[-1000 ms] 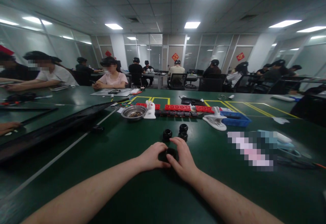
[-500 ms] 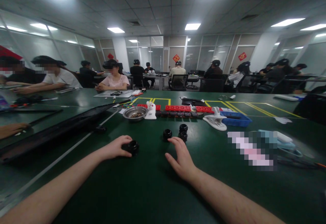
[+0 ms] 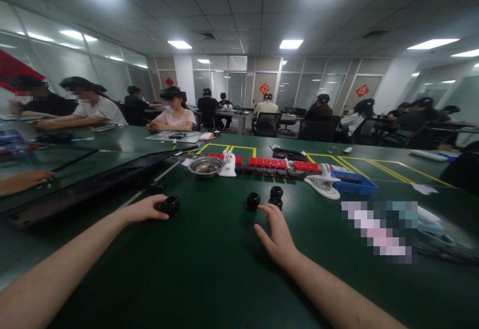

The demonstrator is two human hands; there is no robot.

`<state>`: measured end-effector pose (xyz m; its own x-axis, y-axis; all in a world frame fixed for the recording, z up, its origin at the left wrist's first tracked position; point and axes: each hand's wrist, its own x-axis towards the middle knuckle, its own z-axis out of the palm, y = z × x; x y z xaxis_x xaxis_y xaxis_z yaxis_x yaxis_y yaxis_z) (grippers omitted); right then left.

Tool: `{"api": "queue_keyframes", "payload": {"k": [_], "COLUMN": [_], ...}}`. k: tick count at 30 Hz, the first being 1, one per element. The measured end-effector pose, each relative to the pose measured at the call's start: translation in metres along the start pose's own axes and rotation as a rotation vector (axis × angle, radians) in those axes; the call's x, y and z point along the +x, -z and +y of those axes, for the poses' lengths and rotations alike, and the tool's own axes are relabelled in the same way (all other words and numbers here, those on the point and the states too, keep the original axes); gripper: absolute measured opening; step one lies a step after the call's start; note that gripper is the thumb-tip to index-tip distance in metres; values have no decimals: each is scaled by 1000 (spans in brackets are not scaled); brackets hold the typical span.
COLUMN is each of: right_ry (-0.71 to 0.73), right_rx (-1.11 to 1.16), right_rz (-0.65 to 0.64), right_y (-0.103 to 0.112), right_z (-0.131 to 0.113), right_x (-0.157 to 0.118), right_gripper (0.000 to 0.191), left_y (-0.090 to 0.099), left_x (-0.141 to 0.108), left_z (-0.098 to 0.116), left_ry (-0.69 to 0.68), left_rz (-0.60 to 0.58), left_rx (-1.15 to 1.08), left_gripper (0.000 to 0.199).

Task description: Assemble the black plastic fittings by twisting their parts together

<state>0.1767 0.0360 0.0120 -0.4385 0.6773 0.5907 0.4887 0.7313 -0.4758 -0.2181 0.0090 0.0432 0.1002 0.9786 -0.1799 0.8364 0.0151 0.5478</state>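
Note:
On the left of the green table, my left hand (image 3: pixel 149 208) has its fingers around a round black part (image 3: pixel 172 206). Toward the middle, my right hand (image 3: pixel 276 232) holds nothing, its thumb and fingers apart. Just beyond its fingertips stand more round black parts: one on the left (image 3: pixel 253 200), one at the back (image 3: pixel 276 193) and one in front of that (image 3: pixel 276 203), partly hidden by my right fingers.
Farther back are a metal bowl (image 3: pixel 205 167) of small pieces, red blocks (image 3: pixel 267 162), a white clamp (image 3: pixel 324 182) and a blue tray (image 3: pixel 354 183). A long black panel (image 3: pixel 108 179) lies left, near another person's hand (image 3: pixel 24 182). People sit beyond.
My left hand has moved left with the black part in it. The view has shifted slightly; my right hand remains spread beside the other black parts.

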Motion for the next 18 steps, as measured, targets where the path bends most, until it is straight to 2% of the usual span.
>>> {"api": "queue_keyframes", "payload": {"k": [3,6,8,9,10,12,15,17,18], "right_ry": [14,50,44,11,-59,-329,-463,-511,-524], "right_rx": [-24,-97,-182,-228,-271,-316,-284,-251,-236], "right_rz": [24,63,105,122,142,81,-58,-159,-202], "right_y": [-1,5,15,22,29,42,53,49,45], "right_z": [1,3,9,14,21,40,75,93,100], "right_x": [-1,4,13,21,29,49,75,88,92], "right_gripper": [36,37,39,41,42,43,35,35,37], "left_y": [-1,4,7,8,7,0,-33,-68,-88], "left_x": [-7,-23,-38,-45,-51,-57,-52,-42,-36], "left_z": [-2,3,18,30,46,84,147,181,194], "left_ry": [59,202,339,343,311,147,-145,-368,-449], "left_rz": [49,78,96,133,173,244,103,36,-40], "left_rx": [44,229,369,410,429,421,359,343,342], "left_gripper": [62,53,48,47,46,46,35,25,23]}}
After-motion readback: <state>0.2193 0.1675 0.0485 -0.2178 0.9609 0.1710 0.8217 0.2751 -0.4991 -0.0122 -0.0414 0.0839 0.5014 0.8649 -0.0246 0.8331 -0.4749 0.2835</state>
